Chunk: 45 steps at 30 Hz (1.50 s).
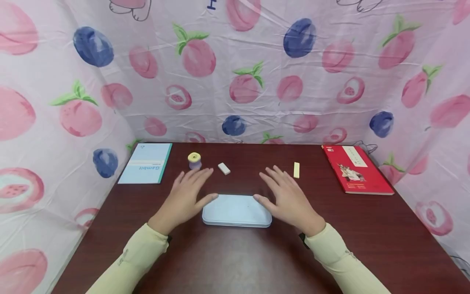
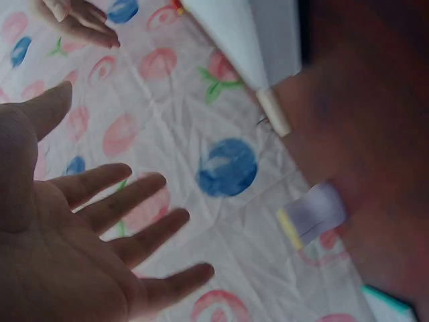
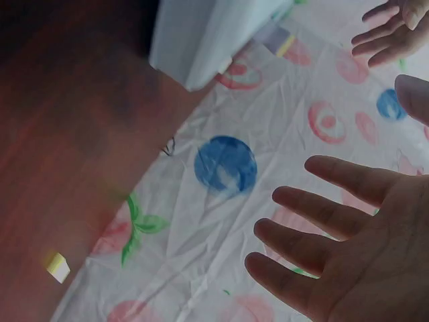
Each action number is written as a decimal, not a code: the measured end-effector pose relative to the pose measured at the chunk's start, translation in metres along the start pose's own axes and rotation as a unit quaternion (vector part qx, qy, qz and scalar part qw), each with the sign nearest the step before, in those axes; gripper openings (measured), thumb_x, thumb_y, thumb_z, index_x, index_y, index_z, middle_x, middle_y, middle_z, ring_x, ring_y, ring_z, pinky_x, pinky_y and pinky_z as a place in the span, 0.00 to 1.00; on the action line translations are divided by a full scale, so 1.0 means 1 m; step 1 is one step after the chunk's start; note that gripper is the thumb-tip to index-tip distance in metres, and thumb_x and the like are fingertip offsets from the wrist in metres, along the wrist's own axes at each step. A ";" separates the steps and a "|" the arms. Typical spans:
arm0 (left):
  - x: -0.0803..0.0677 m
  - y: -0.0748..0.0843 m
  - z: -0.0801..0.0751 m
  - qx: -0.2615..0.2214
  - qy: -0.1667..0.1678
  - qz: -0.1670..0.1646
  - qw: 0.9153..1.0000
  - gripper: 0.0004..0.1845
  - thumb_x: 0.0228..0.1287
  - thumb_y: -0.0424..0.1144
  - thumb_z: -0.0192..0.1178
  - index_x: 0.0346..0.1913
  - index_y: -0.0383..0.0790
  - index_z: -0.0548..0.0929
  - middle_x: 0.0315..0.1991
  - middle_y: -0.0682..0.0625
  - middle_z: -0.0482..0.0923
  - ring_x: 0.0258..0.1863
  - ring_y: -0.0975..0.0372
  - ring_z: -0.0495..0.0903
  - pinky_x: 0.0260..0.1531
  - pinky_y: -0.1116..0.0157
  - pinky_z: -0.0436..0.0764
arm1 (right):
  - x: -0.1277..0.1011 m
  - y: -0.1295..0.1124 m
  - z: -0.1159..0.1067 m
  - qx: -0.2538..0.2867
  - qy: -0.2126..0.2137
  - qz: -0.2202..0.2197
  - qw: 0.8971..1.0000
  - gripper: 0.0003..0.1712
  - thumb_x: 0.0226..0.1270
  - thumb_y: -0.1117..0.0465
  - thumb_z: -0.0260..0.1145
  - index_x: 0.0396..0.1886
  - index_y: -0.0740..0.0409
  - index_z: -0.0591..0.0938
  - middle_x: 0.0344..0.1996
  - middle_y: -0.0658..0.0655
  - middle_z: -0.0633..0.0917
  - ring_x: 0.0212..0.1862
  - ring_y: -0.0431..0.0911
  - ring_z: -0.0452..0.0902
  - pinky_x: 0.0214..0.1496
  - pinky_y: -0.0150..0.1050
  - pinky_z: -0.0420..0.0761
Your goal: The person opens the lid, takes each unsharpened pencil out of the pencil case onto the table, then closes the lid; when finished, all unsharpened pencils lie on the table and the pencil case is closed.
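Two hands flank a pale blue lidded case [image 1: 236, 210] on the dark wooden surface [image 1: 367, 237] in the head view: the left hand [image 1: 185, 198] lies just off its left end with the thumb at the upper left corner, and the right hand [image 1: 288, 200] lies off its right end, thumb at the upper right corner. Each grip is wide open, fingers straight and spread, holding nothing; the step in hand looks like the approach to the case, and the next move would call for both thumbs and fingers to close on its short ends. Behind the hands sit a yellow-topped sharpener [image 1: 194, 160], a white eraser [image 1: 224, 168] and a yellow eraser [image 1: 296, 170], with a light blue notebook [image 1: 146, 163] at far left and a red book [image 1: 355, 169] at far right. From the left wrist, the open palm fills the lower left, fingers [image 2: 134, 194] splayed against the fruit-print cloth [image 2: 221, 134], and a white edge at the top is probably the case, though blur leaves that unsure. From the right wrist, the spread fingers [image 3: 315, 211] touch nothing, and the small yellow eraser lies low at left.
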<state>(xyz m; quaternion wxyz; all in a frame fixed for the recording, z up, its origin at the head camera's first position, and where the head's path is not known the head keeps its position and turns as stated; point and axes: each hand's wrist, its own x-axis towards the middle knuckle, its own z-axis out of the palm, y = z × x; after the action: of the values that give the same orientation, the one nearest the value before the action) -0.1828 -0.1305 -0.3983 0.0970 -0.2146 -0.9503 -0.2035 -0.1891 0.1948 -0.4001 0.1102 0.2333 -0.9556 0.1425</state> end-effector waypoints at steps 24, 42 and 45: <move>-0.024 -0.013 0.031 -0.072 -0.134 -0.050 0.987 0.51 0.59 0.61 0.77 0.81 0.43 0.69 0.82 0.42 0.64 0.79 0.46 0.67 0.72 0.43 0.77 | -0.021 0.009 0.033 0.024 -0.083 -0.048 0.995 0.46 0.67 0.32 0.72 0.76 0.53 0.76 0.75 0.60 0.78 0.77 0.59 0.73 0.71 0.62 0.80; -0.017 -0.018 0.046 -0.029 -0.164 -0.014 0.986 0.59 0.55 0.62 0.80 0.83 0.41 0.63 0.79 0.43 0.67 0.75 0.48 0.70 0.74 0.39 0.73 | -0.022 0.011 0.038 -0.018 -0.087 -0.103 0.991 0.53 0.57 0.33 0.80 0.76 0.55 0.76 0.69 0.59 0.81 0.64 0.52 0.84 0.63 0.52 0.86; -0.013 -0.018 0.048 -0.005 -0.169 -0.014 0.986 0.60 0.54 0.63 0.80 0.84 0.43 0.62 0.79 0.44 0.67 0.74 0.49 0.69 0.74 0.39 0.72 | -0.021 0.013 0.039 -0.044 -0.081 -0.129 0.987 0.52 0.60 0.33 0.79 0.76 0.57 0.76 0.68 0.59 0.82 0.64 0.51 0.83 0.65 0.50 0.86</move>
<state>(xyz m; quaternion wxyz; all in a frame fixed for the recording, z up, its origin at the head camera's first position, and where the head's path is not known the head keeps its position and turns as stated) -0.1840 -0.1292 -0.4512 -0.0687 -0.2326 -0.9550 -0.1710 -0.1827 0.2022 -0.4454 0.0600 0.3604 -0.9286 0.0655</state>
